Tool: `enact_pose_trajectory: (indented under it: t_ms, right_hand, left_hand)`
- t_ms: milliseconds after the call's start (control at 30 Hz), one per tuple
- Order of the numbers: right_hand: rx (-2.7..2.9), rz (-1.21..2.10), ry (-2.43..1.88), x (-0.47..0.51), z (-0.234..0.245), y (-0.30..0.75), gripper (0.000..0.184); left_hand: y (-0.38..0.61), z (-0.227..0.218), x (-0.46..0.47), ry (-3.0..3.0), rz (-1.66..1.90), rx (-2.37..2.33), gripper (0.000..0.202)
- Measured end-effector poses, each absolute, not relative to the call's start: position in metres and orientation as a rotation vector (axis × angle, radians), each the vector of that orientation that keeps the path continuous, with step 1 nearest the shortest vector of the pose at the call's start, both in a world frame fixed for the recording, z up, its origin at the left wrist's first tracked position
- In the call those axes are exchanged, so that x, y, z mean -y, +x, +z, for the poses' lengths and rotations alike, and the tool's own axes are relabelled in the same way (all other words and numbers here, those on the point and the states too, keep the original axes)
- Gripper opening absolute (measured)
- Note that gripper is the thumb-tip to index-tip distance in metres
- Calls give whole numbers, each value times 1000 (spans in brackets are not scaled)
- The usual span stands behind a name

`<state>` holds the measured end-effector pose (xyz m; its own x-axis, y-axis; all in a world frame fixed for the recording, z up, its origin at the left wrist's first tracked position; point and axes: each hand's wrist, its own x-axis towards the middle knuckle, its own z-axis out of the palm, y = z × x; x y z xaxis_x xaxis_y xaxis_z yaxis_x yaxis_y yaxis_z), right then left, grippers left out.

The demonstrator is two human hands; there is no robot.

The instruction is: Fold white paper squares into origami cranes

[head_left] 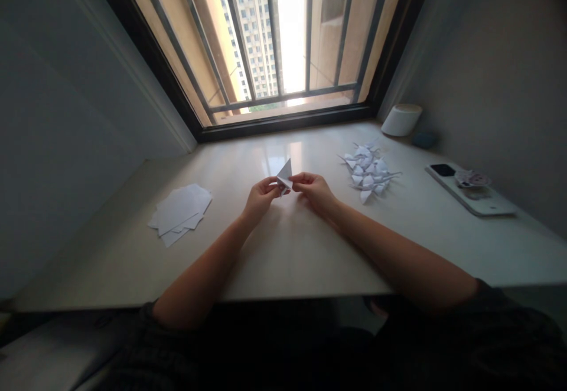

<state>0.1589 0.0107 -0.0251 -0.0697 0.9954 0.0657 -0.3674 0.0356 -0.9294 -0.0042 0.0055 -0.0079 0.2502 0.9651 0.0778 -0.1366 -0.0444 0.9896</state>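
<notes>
A small folded white paper piece [284,173] with a pointed tip stands up between my two hands above the middle of the pale table [287,249]. My left hand [261,196] pinches its left side with closed fingers. My right hand [314,189] pinches its right side the same way. A loose stack of flat white paper sheets [181,212] lies to the left of my hands. A pile of several folded white paper figures [368,170] lies to the right, further back.
A phone [469,193] with a small round sticker-like object [473,178] on it lies at the right. A white cylinder [401,119] and a small blue object [423,139] stand in the back right corner. A barred window [274,42] runs along the back.
</notes>
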Motion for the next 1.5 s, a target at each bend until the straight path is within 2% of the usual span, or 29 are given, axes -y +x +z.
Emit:
enact_pose_trajectory:
  t_ms: [167,367,500,633,1100,1233,1500]
  right_hand:
    - [1076,1290,-929,-13,-28,160,32]
    - [1317,938,-1011,-11,-24,160,36]
    - [1431,817,-907,-8,-22,160,33]
    - [1554,826,-811,-8,-24,160,28]
    - [1672,942,-740,-6,-18,160,32]
    - [1671,975,-753,-6,-18,159,27]
    - [1420,1051,-819,-10,-20,162,30]
  left_hand:
    - [-4,-7,-6,1262,1128,-892,37]
    - [-5,-6,-7,1253,1110,-909,43]
    - [-4,-7,-7,1248,1108,-871,42]
    - [-3,-9,-6,1265,1099,-869,38]
    - [-4,-10,-5,1275,1120,-880,31]
    - [-4,-9,-5,1269,1132,-886,32]
    - [-5,-11,-7,1172,1102,-890,41]
